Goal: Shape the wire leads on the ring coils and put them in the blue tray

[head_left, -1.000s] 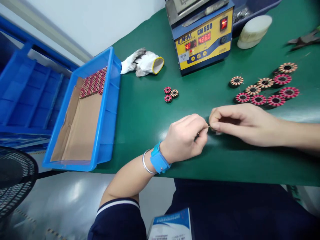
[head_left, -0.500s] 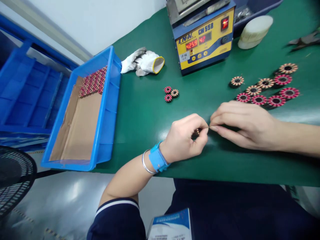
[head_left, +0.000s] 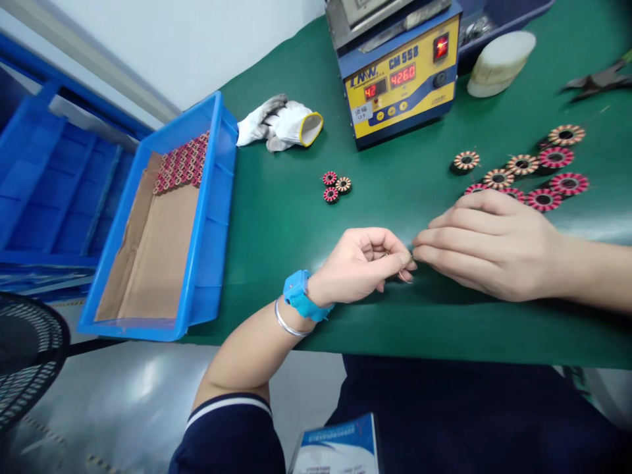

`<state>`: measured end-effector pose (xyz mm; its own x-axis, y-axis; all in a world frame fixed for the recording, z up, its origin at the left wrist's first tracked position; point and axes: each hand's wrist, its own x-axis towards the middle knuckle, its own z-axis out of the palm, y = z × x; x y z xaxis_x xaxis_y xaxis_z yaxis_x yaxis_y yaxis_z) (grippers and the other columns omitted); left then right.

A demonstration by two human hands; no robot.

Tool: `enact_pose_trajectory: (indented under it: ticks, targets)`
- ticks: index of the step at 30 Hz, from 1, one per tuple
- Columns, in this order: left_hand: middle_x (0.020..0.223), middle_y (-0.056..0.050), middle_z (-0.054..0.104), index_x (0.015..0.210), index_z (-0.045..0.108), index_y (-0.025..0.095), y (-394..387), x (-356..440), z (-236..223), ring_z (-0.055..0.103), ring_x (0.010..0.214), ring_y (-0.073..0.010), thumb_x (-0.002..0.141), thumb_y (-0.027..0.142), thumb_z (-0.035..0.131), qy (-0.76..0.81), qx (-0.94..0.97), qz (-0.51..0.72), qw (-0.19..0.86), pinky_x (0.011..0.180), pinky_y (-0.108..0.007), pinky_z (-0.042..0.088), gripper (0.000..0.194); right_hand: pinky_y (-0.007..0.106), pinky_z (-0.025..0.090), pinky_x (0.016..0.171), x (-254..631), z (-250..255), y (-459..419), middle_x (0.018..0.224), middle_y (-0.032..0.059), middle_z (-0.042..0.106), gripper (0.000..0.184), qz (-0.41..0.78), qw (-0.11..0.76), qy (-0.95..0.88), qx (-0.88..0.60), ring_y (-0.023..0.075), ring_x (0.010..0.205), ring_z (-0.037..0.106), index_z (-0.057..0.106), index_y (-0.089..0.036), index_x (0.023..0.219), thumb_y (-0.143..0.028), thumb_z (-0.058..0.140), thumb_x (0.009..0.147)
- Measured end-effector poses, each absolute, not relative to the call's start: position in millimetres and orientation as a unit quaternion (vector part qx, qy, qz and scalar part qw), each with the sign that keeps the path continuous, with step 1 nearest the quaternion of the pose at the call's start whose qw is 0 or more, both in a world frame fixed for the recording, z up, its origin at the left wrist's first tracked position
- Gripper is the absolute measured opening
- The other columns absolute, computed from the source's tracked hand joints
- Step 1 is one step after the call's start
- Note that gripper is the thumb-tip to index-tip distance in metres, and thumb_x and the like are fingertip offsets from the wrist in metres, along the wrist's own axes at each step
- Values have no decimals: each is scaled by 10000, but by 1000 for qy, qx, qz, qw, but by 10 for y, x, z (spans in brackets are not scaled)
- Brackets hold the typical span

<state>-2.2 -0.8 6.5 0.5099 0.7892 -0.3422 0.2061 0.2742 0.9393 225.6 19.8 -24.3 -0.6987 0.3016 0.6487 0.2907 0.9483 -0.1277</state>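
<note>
My left hand, wearing a blue wrist strap, is closed round a small copper-wound motor stator. Nearly all of the stator is hidden by the fingers, and a thin copper wire pokes out below the fingertips. My right hand meets those fingertips from the right, its fingers pressed together; what they pinch is hidden. Just behind the right hand lie several loose stators, some with red and some with tan tops. Two red stators and a tan one form a small group left of centre.
A blue bin at the left has cardboard and rows of stators inside. White gloves lie beside it. At the back are a lit CM 558 unit, a white round block and cutting pliers. A fan stands lower left.
My left hand has rolled over, turning its curled fingers upward and covering more of the stator. The right hand's fingers have folded closer together, still by the left fingertips.
</note>
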Motion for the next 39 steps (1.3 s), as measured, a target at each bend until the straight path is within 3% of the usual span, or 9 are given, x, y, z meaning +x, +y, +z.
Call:
enact_pose_trajectory:
  ticks: [5, 7, 14, 16, 19, 21, 28, 34, 39]
  targets:
    - [803, -71, 705, 777, 605, 177, -96, -52, -20, 615, 719, -149, 936, 197, 550, 323, 870, 290, 235, 688, -297, 527, 170, 283, 470, 564, 2142, -126, 138, 681, 18, 630, 366, 496, 241, -776, -307, 136, 600, 567, 563, -209, 769, -456, 515, 1034]
    - [821, -74, 713, 785, 609, 181, -101, -55, -22, 621, 734, -156, 947, 189, 538, 311, 887, 290, 183, 694, -300, 526, 177, 260, 463, 534, 2134, -120, 137, 654, 2, 609, 423, 602, 196, -707, -315, 126, 572, 555, 558, -202, 769, -534, 515, 1028]
    - [761, -86, 703, 801, 573, 158, -36, -8, 69, 633, 615, -136, 879, 447, 697, 444, 542, 190, 688, 468, -204, 448, 324, 366, 457, 789, 2187, -238, 139, 875, 52, 719, 164, 28, 363, -918, -157, 181, 825, 630, 647, -184, 900, -153, 532, 1012]
    - [729, -76, 690, 781, 564, 160, -69, -8, 65, 593, 583, -122, 912, 378, 657, 442, 606, 212, 626, 490, -215, 451, 271, 357, 472, 757, 2153, -238, 107, 813, 51, 680, 204, 95, 353, -911, -191, 176, 774, 611, 599, -185, 856, -173, 488, 1027]
    - [728, -76, 685, 788, 603, 157, -142, -21, 18, 579, 629, -141, 915, 135, 557, 347, 835, 315, 287, 589, -265, 470, 137, 249, 479, 584, 2080, -226, 65, 713, 8, 643, 270, 411, 296, -818, -272, 121, 627, 598, 478, -209, 842, -242, 372, 1087]
    - [782, -87, 710, 848, 637, 155, -164, -23, -6, 610, 684, -161, 903, 58, 524, 299, 878, 338, 159, 629, -280, 483, 158, 229, 477, 539, 2054, -228, 67, 681, -8, 649, 285, 460, 272, -798, -277, 110, 578, 609, 439, -221, 852, -248, 299, 1099]
    - [715, -62, 663, 797, 551, 168, -101, 23, 66, 515, 562, -112, 939, 408, 607, 478, 571, 184, 642, 495, -215, 410, 284, 449, 466, 693, 2070, -296, 128, 755, 57, 654, 248, 299, 316, -863, -257, 253, 731, 598, 409, -241, 725, -357, 501, 925]
    - [774, -53, 689, 848, 618, 179, -146, -4, 13, 601, 680, -149, 904, 91, 543, 313, 859, 346, 213, 649, -262, 478, 128, 239, 450, 487, 2001, -322, 88, 594, -75, 607, 152, 352, 332, -838, -253, 119, 484, 571, 393, -256, 841, -238, 437, 986]
    - [719, -38, 639, 770, 595, 165, -143, 13, 59, 545, 629, -121, 944, 224, 586, 425, 755, 301, 398, 604, -241, 452, 184, 338, 465, 585, 2068, -232, 72, 734, 34, 629, 168, 312, 387, -829, -255, 185, 634, 564, 464, -242, 801, -288, 479, 961]
